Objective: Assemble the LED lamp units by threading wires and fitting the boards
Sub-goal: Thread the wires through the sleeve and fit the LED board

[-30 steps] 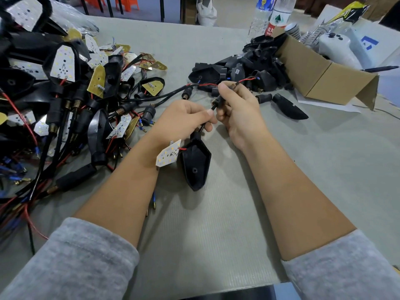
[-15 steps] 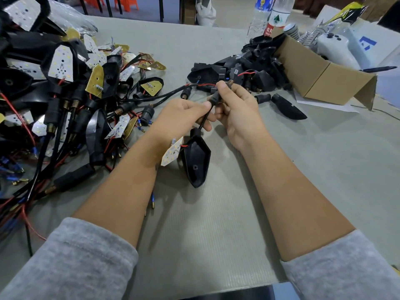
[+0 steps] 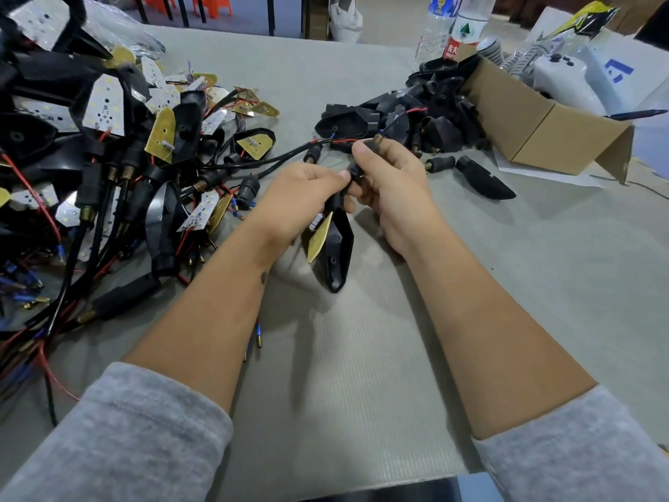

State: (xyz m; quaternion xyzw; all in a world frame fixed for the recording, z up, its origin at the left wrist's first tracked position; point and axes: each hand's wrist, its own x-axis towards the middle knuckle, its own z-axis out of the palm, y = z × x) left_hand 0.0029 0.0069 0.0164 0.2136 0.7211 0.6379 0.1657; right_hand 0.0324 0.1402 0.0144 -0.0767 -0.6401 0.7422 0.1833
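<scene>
A black pointed lamp housing [image 3: 338, 248] hangs just above the table between my hands, tip down. An LED board [image 3: 319, 236] dangles at its left side, its gold back facing me. My left hand [image 3: 300, 201] pinches the black stem at the top of the housing. My right hand [image 3: 391, 182] grips a black sleeve with a brass threaded end [image 3: 374, 141] sticking out above the thumb. Black and red wires [image 3: 289, 155] run from it to the left, toward the pile.
A heap of wired lamp units and loose boards [image 3: 108, 157] fills the left of the table. Empty black housings [image 3: 409, 121] lie at the back beside a cardboard box [image 3: 543, 128]. Water bottles [image 3: 459, 27] stand behind. One loose housing [image 3: 485, 182] lies to the right.
The housing and board rose toward my hands and the board turned from its white LED face to its gold back. My right hand slid the sleeve along the wire toward the housing.
</scene>
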